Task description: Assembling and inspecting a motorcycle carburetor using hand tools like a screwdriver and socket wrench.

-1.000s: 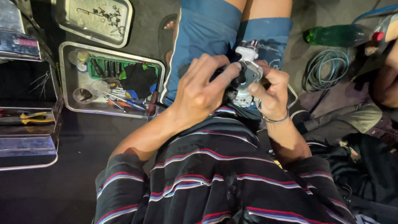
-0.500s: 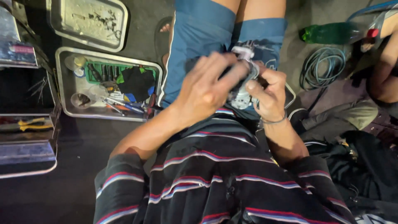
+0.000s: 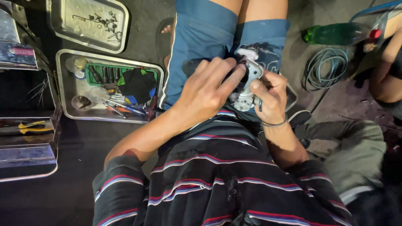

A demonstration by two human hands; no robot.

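I see both hands at the lap, over blue shorts (image 3: 201, 46). Right hand (image 3: 272, 98) fingers closed around small silver-grey metal mechanical part (image 3: 248, 79); left hand (image 3: 207, 90) fingers curled onto its side. Steel tray of tools (image 3: 67, 90) lies well left on the floor.

A dark knitted shirt (image 3: 234, 184) carries red, white and blue stripes. Blue cloth shorts (image 3: 205, 37) lie far. A green plastic bottle (image 3: 335, 34) has a red cap, far right.
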